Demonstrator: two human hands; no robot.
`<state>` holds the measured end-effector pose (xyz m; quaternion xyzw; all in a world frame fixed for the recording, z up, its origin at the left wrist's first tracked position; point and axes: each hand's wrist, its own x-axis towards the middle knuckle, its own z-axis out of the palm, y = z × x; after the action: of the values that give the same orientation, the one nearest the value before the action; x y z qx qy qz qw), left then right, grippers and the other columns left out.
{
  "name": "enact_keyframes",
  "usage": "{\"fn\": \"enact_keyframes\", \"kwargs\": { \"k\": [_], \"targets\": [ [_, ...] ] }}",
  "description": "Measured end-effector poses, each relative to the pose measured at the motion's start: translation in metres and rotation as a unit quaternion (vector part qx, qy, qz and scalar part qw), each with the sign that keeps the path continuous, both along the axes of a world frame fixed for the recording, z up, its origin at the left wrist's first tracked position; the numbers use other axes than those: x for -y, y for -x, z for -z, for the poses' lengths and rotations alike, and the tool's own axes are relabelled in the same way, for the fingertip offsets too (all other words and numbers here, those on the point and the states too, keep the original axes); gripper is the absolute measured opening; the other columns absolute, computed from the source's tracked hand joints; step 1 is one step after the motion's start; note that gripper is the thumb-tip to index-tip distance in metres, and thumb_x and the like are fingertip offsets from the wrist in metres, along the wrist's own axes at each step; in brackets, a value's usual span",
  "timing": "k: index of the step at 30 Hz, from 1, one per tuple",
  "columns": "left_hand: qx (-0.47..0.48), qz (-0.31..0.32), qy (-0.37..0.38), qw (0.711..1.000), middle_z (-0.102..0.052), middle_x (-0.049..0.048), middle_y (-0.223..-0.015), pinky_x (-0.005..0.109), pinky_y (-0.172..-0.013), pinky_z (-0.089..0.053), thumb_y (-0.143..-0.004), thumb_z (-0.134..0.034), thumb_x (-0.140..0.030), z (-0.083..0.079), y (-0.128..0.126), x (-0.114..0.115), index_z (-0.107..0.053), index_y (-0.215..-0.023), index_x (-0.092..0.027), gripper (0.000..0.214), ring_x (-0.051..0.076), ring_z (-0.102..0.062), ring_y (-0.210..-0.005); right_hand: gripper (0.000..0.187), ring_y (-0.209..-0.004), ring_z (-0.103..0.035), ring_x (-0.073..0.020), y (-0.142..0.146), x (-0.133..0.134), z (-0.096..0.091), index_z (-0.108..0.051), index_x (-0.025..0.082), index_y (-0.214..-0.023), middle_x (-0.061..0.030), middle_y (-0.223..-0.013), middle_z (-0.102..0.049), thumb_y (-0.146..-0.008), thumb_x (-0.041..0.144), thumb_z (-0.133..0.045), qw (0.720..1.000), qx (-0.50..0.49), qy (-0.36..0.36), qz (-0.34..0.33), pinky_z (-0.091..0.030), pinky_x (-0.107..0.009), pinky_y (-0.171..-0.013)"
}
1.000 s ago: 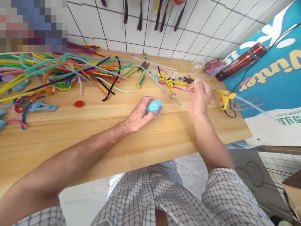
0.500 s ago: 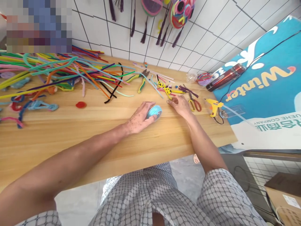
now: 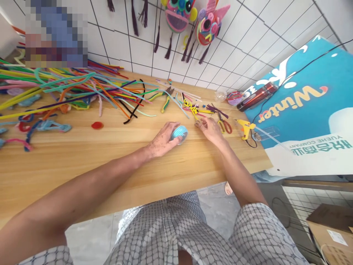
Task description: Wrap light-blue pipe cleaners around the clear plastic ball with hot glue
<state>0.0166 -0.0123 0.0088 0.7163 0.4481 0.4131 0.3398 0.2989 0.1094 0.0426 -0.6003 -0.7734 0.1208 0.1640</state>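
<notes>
My left hand (image 3: 165, 140) is wrapped round a clear ball with light-blue coils (image 3: 180, 133), resting on the wooden table. The thumb lies across its front. To the right, my right hand (image 3: 211, 129) is low over the table, fingers bent and closed at a small thin ring (image 3: 197, 124). A curly yellow pipe cleaner (image 3: 193, 109) lies just beyond those fingertips. Scissors with red-orange handles (image 3: 227, 127) are beside the right hand. Behind the ball are pliers with green and yellow grips (image 3: 165, 103).
Many coloured pipe cleaners (image 3: 68, 88) heap at the left, near a red disc (image 3: 97, 125). A yellow glue gun (image 3: 246, 129), clear ball (image 3: 220, 96) and dark red flask (image 3: 257, 96) stand at the right. Decorated masks with tassels (image 3: 178, 16) hang on the tiled wall.
The camera view has tilted slightly, so the scene sits lower and the right side has moved left. Both hands keep nearly the same pose; the left still holds the ball.
</notes>
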Motion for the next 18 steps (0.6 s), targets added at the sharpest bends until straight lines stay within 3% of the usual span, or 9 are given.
{"fn": "enact_keyframes", "kwargs": {
  "k": [2, 4, 7, 9, 11, 14, 16, 18],
  "targets": [
    [0.013, -0.004, 0.008, 1.0, -0.06, 0.0198, -0.157, 0.056, -0.134, -0.044, -0.102, -0.06, -0.048, -0.001, 0.0, 0.0, -0.052, -0.155, -0.017, 0.062, 0.035, -0.057, -0.151, 0.027, -0.099, -0.075, -0.0268, 0.0, 0.012, -0.012, -0.078, 0.021, -0.118, -0.0128, -0.118, -0.081, -0.094, 0.032, -0.071, 0.999, -0.031, 0.028, -0.031, -0.061, -0.046, -0.098],
    [0.035, -0.01, 0.023, 0.999, -0.061, 0.0172, -0.156, 0.054, -0.134, -0.045, -0.1, -0.062, -0.05, -0.003, 0.001, 0.001, -0.054, -0.154, -0.019, 0.062, 0.034, -0.058, -0.15, 0.03, -0.09, -0.073, -0.0227, -0.006, 0.031, -0.028, -0.079, 0.022, -0.117, -0.0086, -0.111, -0.081, -0.093, 0.038, -0.072, 0.982, -0.112, 0.135, -0.076, -0.061, -0.039, -0.087],
    [0.093, -0.016, 0.077, 0.993, -0.063, 0.0151, -0.156, 0.052, -0.129, -0.048, -0.096, -0.064, -0.053, -0.01, 0.004, 0.001, -0.056, -0.154, -0.019, 0.067, 0.035, -0.062, -0.145, 0.036, -0.077, -0.069, -0.0202, -0.039, 0.072, -0.052, -0.08, 0.021, -0.111, -0.0098, -0.103, -0.08, -0.092, 0.052, -0.075, 0.887, -0.258, 0.359, -0.132, -0.056, -0.035, -0.068],
    [0.141, -0.013, 0.118, 0.983, -0.066, 0.013, -0.151, 0.051, -0.124, -0.052, -0.094, -0.064, -0.055, -0.012, 0.008, -0.002, -0.058, -0.152, -0.019, 0.069, 0.035, -0.064, -0.14, 0.039, -0.065, -0.064, -0.0203, -0.082, 0.104, -0.061, -0.077, 0.023, -0.097, -0.0081, -0.085, -0.074, -0.088, 0.061, -0.079, 0.844, -0.336, 0.399, -0.13, -0.051, -0.035, -0.056],
    [0.188, -0.015, 0.139, 0.972, -0.072, 0.0097, -0.142, 0.049, -0.118, -0.055, -0.092, -0.065, -0.057, -0.01, 0.011, -0.006, -0.062, -0.147, -0.02, 0.066, 0.034, -0.066, -0.134, 0.04, -0.055, -0.051, -0.0181, -0.137, 0.136, -0.061, -0.07, 0.029, -0.085, -0.0027, -0.072, -0.059, -0.086, 0.069, -0.074, 0.862, -0.407, 0.296, -0.063, -0.042, -0.033, -0.048],
    [0.265, -0.035, 0.145, 0.953, -0.077, 0.0054, -0.124, 0.044, -0.109, -0.057, -0.087, -0.069, -0.055, -0.002, 0.012, -0.015, -0.07, -0.132, -0.022, 0.056, 0.031, -0.069, -0.122, 0.041, -0.055, -0.045, -0.0225, -0.214, 0.184, -0.046, -0.07, 0.037, -0.087, -0.005, -0.073, -0.05, -0.087, 0.075, -0.058, 0.9, -0.391, 0.113, 0.153, -0.039, -0.04, -0.048],
    [0.325, -0.043, 0.157, 0.931, -0.077, 0.0036, -0.115, 0.04, -0.103, -0.058, -0.084, -0.074, -0.052, 0.003, 0.01, -0.02, -0.072, -0.124, -0.023, 0.049, 0.027, -0.071, -0.113, 0.039, -0.058, -0.049, -0.0283, -0.244, 0.223, -0.038, -0.077, 0.043, -0.099, -0.0089, -0.079, -0.054, -0.09, 0.071, -0.051, 0.903, -0.341, 0.049, 0.256, -0.042, -0.049, -0.051],
    [0.389, -0.059, 0.17, 0.903, -0.078, 0.0034, -0.109, 0.038, -0.096, -0.059, -0.08, -0.078, -0.049, 0.005, 0.006, -0.024, -0.072, -0.116, -0.022, 0.045, 0.025, -0.072, -0.104, 0.05, -0.059, -0.056, -0.0348, -0.248, 0.277, -0.042, -0.08, 0.049, -0.114, -0.0093, -0.078, -0.056, -0.096, 0.07, -0.039, 0.922, -0.264, -0.021, 0.282, -0.047, -0.058, -0.051]
  ]
}}
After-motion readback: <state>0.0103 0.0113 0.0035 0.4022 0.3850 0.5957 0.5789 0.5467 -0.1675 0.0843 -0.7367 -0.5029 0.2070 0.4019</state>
